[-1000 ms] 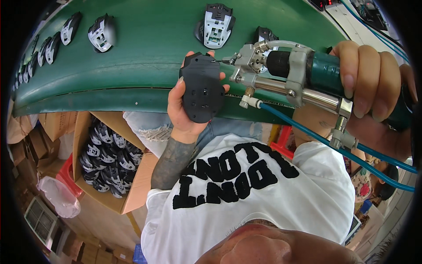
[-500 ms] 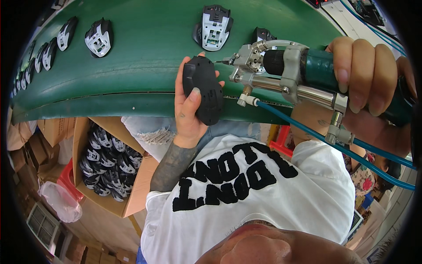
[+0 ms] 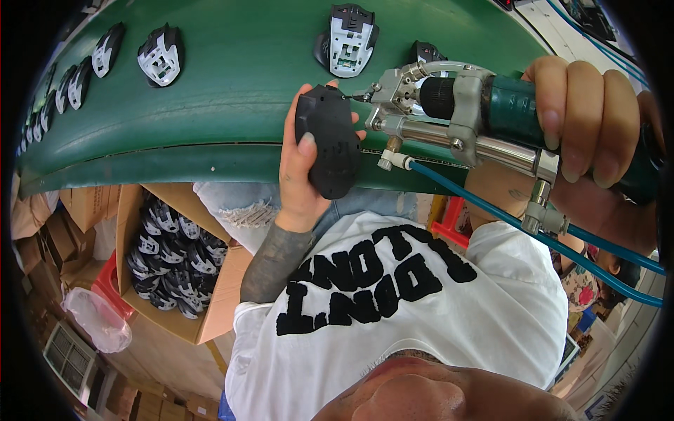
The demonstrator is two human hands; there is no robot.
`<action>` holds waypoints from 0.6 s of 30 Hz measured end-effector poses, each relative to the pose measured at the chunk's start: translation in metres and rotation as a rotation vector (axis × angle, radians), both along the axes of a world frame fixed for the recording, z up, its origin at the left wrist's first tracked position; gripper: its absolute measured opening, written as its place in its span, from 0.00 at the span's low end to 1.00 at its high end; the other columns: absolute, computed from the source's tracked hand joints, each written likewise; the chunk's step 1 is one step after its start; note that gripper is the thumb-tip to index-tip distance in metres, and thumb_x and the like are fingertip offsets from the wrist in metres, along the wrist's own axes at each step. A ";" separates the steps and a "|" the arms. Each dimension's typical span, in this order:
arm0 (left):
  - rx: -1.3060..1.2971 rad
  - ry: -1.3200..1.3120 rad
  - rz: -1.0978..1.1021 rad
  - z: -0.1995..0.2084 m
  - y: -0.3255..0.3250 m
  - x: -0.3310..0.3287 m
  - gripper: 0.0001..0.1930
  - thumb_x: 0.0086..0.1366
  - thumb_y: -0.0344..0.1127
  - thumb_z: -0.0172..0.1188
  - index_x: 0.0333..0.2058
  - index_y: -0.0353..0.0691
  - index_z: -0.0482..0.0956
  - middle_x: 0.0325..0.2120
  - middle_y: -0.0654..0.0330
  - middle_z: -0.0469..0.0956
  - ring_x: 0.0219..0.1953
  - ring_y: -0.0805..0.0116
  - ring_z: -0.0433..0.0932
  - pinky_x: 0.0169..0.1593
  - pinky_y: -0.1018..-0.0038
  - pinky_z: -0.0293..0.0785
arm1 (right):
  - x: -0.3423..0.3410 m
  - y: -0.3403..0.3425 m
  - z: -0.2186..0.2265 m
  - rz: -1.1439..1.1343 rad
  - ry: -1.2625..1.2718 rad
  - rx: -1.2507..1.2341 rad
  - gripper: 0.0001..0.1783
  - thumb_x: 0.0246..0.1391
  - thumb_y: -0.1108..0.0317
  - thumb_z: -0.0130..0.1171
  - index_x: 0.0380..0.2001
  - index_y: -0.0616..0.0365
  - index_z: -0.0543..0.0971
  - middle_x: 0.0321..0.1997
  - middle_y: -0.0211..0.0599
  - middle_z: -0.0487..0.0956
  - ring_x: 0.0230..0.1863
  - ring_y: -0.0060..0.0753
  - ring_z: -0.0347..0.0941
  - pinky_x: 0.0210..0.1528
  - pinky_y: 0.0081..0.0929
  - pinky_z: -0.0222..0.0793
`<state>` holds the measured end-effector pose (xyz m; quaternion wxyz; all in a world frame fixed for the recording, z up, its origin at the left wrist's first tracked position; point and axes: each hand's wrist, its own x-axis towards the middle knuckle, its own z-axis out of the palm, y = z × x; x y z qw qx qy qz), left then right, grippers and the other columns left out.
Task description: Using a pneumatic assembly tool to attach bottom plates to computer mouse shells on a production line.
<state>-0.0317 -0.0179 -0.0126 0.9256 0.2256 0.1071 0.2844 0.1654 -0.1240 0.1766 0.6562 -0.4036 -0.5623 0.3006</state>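
Observation:
My left hand [image 3: 298, 172] is closed around a black computer mouse [image 3: 328, 144], its underside toward me and its length upright, the thumb pressed on the near side. In my right hand [image 3: 586, 119] is a green and silver power screwdriver [image 3: 516, 109] fed by blue air hoses [image 3: 470, 196]. Its thin bit points left and meets the upper right edge of the mouse; whether a screw sits there is too small to tell. Beyond it on the green work surface [image 3: 239, 70] lies an open mouse shell [image 3: 348, 43], and another dark mouse [image 3: 425, 55] is partly hidden by the screwdriver.
More mice [image 3: 160, 57] lie in a row along the surface's left side. Below the edge at left stands a cardboard box [image 3: 219, 309] full of mice. A red stool [image 3: 112, 288] with a plastic bag [image 3: 102, 319] is beside it. Another person sits at the right.
The mouse in my left hand has shifted slightly right, bringing its upper edge to the screwdriver bit. The open shells at the back have moved slightly right and up.

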 end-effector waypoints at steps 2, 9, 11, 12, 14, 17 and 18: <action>-0.075 -0.025 -0.040 0.001 0.004 0.000 0.37 0.62 0.45 0.55 0.66 0.45 0.49 0.64 0.49 0.55 0.54 0.55 0.71 0.55 0.58 0.72 | 0.006 -0.005 0.006 0.029 -0.090 -0.143 0.22 0.43 0.46 0.64 0.33 0.51 0.75 0.23 0.20 0.74 0.25 0.19 0.72 0.39 0.19 0.65; -0.304 -0.180 -0.151 -0.002 0.013 0.001 0.34 0.63 0.48 0.50 0.65 0.47 0.52 0.63 0.50 0.57 0.51 0.52 0.73 0.53 0.55 0.73 | 0.009 -0.010 0.009 0.145 0.029 -0.036 0.24 0.42 0.45 0.65 0.33 0.51 0.75 0.24 0.20 0.75 0.25 0.19 0.72 0.39 0.20 0.65; -0.260 -0.134 -0.126 -0.001 0.010 0.001 0.33 0.64 0.48 0.49 0.65 0.47 0.52 0.62 0.50 0.58 0.51 0.52 0.73 0.53 0.55 0.73 | 0.010 -0.009 0.009 0.183 0.055 -0.008 0.24 0.41 0.44 0.65 0.33 0.51 0.75 0.24 0.20 0.75 0.25 0.19 0.72 0.39 0.20 0.65; -0.217 -0.084 -0.107 0.000 0.009 0.001 0.33 0.64 0.47 0.49 0.65 0.47 0.52 0.61 0.50 0.59 0.51 0.52 0.73 0.53 0.55 0.73 | 0.010 -0.008 0.008 0.202 0.067 0.005 0.24 0.41 0.44 0.65 0.34 0.50 0.75 0.24 0.20 0.75 0.25 0.19 0.72 0.39 0.20 0.65; -0.200 -0.043 -0.089 0.006 0.009 0.005 0.33 0.65 0.46 0.49 0.65 0.46 0.51 0.61 0.50 0.59 0.51 0.52 0.73 0.53 0.56 0.73 | 0.010 -0.011 0.007 0.234 0.084 0.028 0.25 0.41 0.43 0.66 0.34 0.50 0.75 0.24 0.20 0.75 0.26 0.19 0.72 0.39 0.20 0.65; -0.162 0.014 -0.101 0.005 0.009 0.005 0.32 0.65 0.45 0.49 0.65 0.44 0.51 0.60 0.50 0.60 0.52 0.54 0.72 0.53 0.56 0.73 | 0.011 -0.012 0.005 0.283 0.122 0.071 0.26 0.40 0.43 0.66 0.34 0.50 0.75 0.25 0.20 0.75 0.26 0.19 0.72 0.40 0.20 0.65; -0.145 0.023 -0.133 0.004 0.009 0.005 0.33 0.65 0.44 0.49 0.65 0.43 0.50 0.60 0.51 0.61 0.52 0.54 0.71 0.53 0.56 0.73 | 0.011 -0.012 0.005 0.300 0.138 0.087 0.26 0.40 0.42 0.66 0.34 0.50 0.75 0.25 0.20 0.75 0.26 0.19 0.72 0.40 0.20 0.65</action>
